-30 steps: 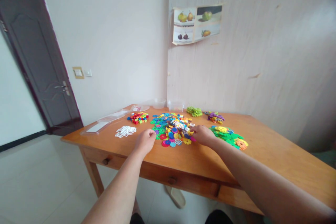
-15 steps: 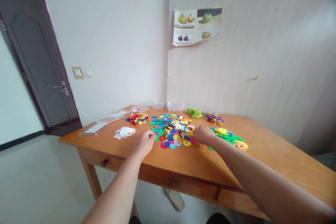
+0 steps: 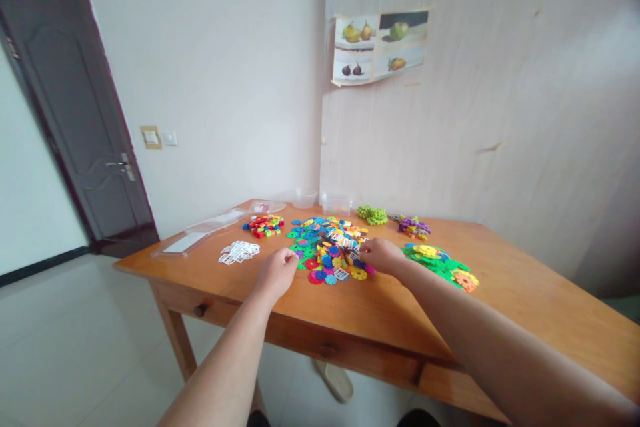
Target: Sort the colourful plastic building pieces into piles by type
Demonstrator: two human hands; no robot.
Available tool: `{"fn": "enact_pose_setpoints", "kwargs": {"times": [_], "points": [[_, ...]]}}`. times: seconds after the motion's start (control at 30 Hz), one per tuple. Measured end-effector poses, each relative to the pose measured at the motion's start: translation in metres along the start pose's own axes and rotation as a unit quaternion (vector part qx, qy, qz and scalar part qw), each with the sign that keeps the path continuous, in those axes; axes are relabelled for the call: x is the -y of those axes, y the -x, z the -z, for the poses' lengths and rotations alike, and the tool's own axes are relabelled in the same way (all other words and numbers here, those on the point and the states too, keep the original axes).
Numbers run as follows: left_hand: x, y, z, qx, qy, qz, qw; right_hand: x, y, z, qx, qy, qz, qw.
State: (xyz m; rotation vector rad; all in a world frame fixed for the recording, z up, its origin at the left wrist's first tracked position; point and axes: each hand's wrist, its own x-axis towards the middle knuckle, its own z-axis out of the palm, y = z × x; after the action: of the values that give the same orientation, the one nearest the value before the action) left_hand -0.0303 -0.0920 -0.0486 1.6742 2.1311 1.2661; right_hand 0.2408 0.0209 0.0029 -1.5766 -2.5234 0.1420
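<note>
A mixed pile of colourful plastic flower-shaped discs (image 3: 313, 233) lies mid-table, with white window-like lattice pieces (image 3: 342, 238) on top. My right hand (image 3: 383, 255) is at the pile's right side, fingers pinched together beside a white lattice piece; whatever they grip is hidden. At the pile's left front edge, my left hand (image 3: 279, 271) is closed with its fingers curled, and I cannot see what is inside. A separate heap of white lattice pieces (image 3: 239, 252) lies left of that hand. Green, yellow and orange discs (image 3: 443, 265) are heaped to the right of my right hand.
Small red, yellow and blue blocks (image 3: 265, 225) sit at the back left, beside clear plastic lids (image 3: 190, 241). Clear tubs (image 3: 337, 204) stand against the wall. Light green pieces (image 3: 372, 215) and purple pieces (image 3: 413, 226) form heaps at the back right of the wooden table (image 3: 520, 287).
My right hand has moved slightly left, closer in to the white lattice pieces on the pile. My left hand stays closed in nearly the same place. The view has shifted a little.
</note>
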Motion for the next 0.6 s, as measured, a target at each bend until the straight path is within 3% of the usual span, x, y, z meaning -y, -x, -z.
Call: {"fn": "enact_pose_setpoints", "kwargs": {"times": [0.4,0.6], "points": [[0.001,0.001,-0.001,-0.002,-0.013,-0.017,1.000,0.002,-0.014,-0.013,0.038,-0.059,0.017,0.997],[0.002,0.001,-0.001,-0.002,0.001,-0.016,1.000,0.001,-0.015,-0.019,-0.009,-0.126,0.020,0.992]]}}
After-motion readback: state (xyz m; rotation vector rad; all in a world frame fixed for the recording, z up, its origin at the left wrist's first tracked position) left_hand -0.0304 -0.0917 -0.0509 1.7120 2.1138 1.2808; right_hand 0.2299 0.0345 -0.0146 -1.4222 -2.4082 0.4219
